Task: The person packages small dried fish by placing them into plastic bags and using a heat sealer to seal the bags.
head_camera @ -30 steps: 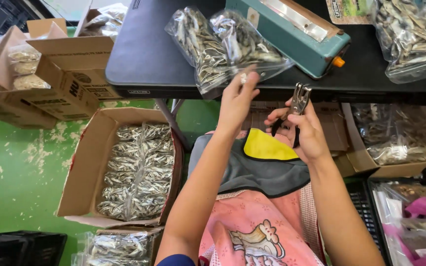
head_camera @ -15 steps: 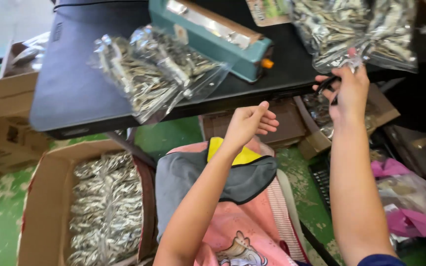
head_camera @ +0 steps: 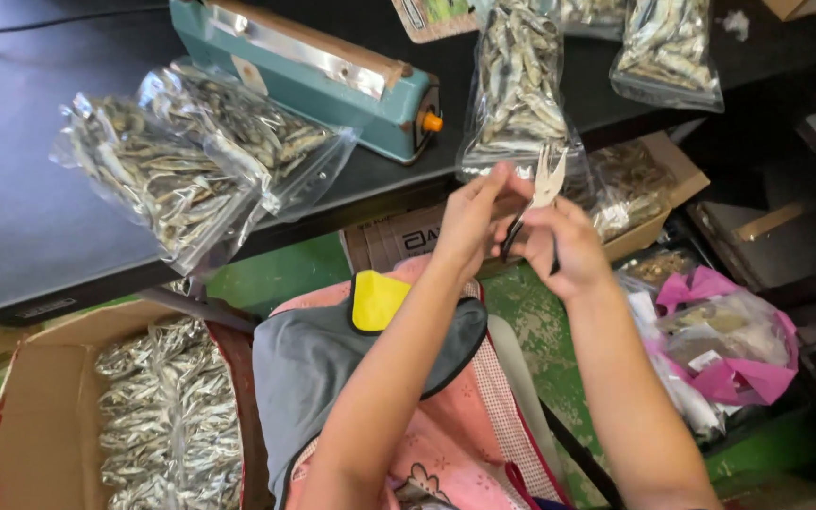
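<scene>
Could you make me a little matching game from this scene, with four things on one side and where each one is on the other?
Things:
1. teal heat sealer
2. scissors
3. open cardboard box of packed fish bags
4. pink plastic bag

Places:
A. on the floor to the person's left
B. low down to the person's right
C. on the dark table, beside clear bags of dried fish
D. held in the right hand, with the left hand touching them

Pairs: 1-C, 2-D, 3-A, 4-B
</scene>
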